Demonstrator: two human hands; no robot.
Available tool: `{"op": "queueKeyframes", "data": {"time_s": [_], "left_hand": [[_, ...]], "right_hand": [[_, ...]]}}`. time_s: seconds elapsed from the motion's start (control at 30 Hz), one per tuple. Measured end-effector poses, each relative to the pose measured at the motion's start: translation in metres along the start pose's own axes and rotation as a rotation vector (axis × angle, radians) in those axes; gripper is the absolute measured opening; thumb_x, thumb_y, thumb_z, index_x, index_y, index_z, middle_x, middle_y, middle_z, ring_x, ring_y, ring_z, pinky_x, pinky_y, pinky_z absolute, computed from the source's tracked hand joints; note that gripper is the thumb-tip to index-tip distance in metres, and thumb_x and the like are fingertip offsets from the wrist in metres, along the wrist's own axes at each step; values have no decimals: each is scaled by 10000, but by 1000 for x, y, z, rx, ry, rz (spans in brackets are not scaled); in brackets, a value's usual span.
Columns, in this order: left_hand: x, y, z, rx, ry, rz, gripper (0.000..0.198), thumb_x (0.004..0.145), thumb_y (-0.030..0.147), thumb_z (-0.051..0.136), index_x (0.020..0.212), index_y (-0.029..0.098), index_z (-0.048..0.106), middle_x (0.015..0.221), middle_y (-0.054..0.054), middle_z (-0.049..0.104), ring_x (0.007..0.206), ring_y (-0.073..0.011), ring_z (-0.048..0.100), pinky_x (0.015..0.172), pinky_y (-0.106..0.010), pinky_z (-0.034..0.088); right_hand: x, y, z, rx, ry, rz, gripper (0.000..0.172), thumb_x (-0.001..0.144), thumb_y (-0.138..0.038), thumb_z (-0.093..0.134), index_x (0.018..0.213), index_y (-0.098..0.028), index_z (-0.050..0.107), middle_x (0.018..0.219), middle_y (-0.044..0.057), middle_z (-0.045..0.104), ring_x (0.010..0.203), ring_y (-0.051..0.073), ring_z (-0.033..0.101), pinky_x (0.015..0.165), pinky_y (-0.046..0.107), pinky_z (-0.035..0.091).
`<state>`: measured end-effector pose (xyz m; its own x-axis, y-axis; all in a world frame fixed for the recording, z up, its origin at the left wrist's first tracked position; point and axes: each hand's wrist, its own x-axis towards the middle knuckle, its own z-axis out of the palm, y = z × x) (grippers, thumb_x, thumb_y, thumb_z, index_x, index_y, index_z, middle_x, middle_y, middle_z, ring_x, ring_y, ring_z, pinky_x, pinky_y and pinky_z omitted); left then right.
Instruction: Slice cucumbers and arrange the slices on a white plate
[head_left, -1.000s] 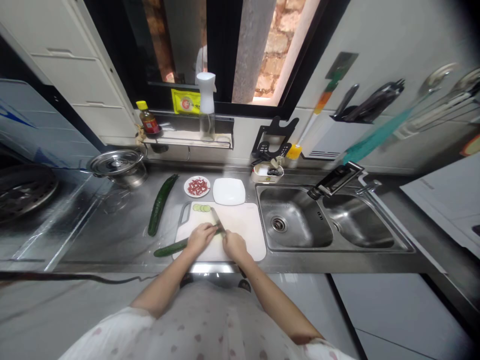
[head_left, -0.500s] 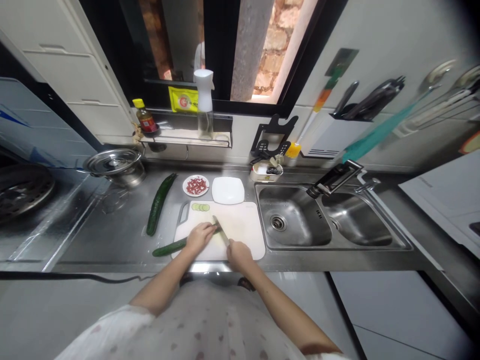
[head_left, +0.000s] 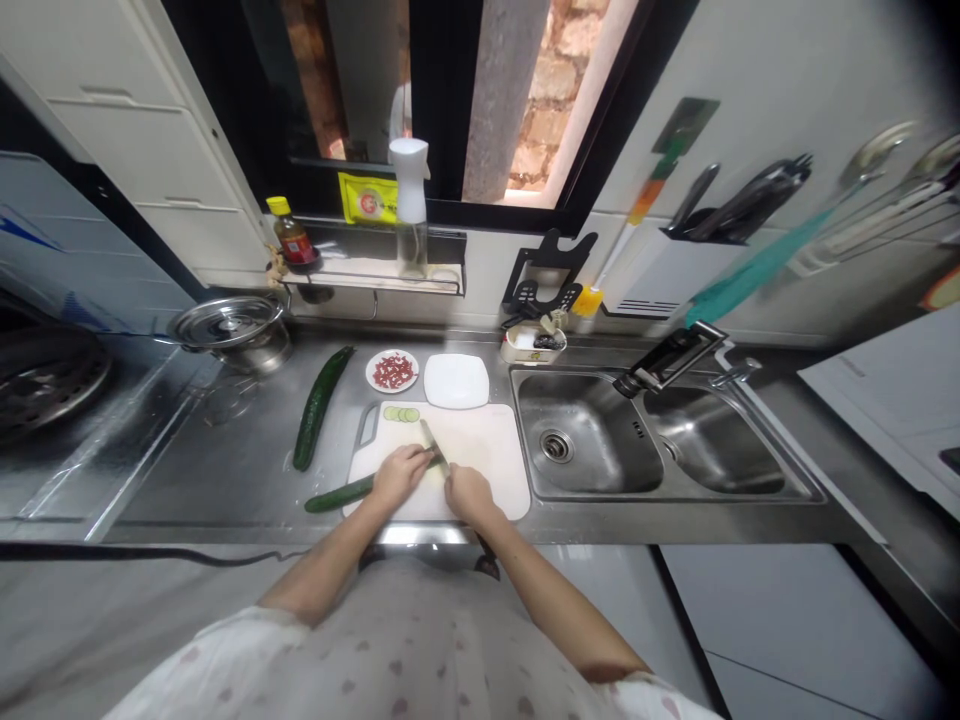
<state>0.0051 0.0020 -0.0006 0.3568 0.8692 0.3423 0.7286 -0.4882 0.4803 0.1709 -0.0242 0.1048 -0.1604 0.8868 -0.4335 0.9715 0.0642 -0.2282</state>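
Observation:
My left hand (head_left: 402, 474) is closed over a cucumber (head_left: 339, 496) that lies slanting across the lower left of a white cutting board (head_left: 487, 450). In my right hand (head_left: 469, 494) is a knife (head_left: 433, 444), its blade against the cucumber's right end, tip pointing to the back. Several thin cucumber slices (head_left: 401, 413) overlap near the board's back left corner. A second, whole cucumber (head_left: 321, 410) rests on the steel counter left of the board. Behind the board stand a small plate of chopped red pieces (head_left: 393, 371) and a white square plate (head_left: 456, 381).
To the right is a double sink (head_left: 592, 440) with a black faucet (head_left: 667, 360). A lidded steel pot (head_left: 236, 330) stands at the back left, near the stove (head_left: 52, 380). A wall shelf (head_left: 360, 275) carries bottles. A knife holder (head_left: 660, 270) hangs above the sink.
My right hand and the knife have shifted slightly back and to the left, the tip now nearer the slices. The left hand and the cucumber stay in place.

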Motion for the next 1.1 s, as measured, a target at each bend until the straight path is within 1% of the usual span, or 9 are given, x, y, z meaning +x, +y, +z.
{"op": "queueKeyframes", "data": {"time_s": [0.13,0.23,0.33,0.53,0.67,0.9,1.1], "left_hand": [[0,-1,0,16,-4,0,256,929,289,468,1045,248,691,999,-60,649,924,-165,580,830,-298,485],[-1,0,0,21,-4,0,250,926,288,474,1044,250,691,1003,-60,648,934,-169,579,835,-302,486],[-2,1,0,20,3,-1,240,922,287,484,1033,253,695,1001,-60,646,930,-169,581,838,-303,485],[-1,0,1,10,1,8,243,924,287,483,1048,246,688,983,-57,649,899,-163,582,816,-293,484],[-1,-1,2,22,15,22,242,927,286,478,1041,239,687,978,-54,650,896,-159,583,810,-285,484],[-1,1,0,43,20,30,234,924,278,482,1021,237,691,982,-56,648,906,-163,579,814,-290,484],[0,3,-3,62,5,40,253,933,289,464,1020,232,694,983,-61,646,892,-163,577,792,-289,482]], "right_hand": [[10,-4,2,19,35,-7,335,913,-161,358,1141,-110,597,999,157,685,974,223,635,794,282,440],[11,-5,5,18,46,0,340,912,-161,351,1141,-113,597,985,158,687,973,227,637,788,289,442],[4,-2,8,-7,27,5,342,911,-157,350,1149,-104,590,981,166,685,975,239,636,780,299,446],[-19,7,11,-35,-46,46,328,909,-145,354,1123,-105,599,964,167,685,966,231,643,771,286,448],[-23,8,9,-42,-66,57,318,901,-157,376,1126,-103,596,979,175,680,967,236,642,769,295,454],[-4,1,10,-22,-26,39,330,908,-153,355,1135,-105,590,1007,164,679,977,237,638,777,295,460],[15,-5,13,12,40,21,320,894,-133,369,1102,-111,611,992,162,686,960,224,647,784,285,460]]}}
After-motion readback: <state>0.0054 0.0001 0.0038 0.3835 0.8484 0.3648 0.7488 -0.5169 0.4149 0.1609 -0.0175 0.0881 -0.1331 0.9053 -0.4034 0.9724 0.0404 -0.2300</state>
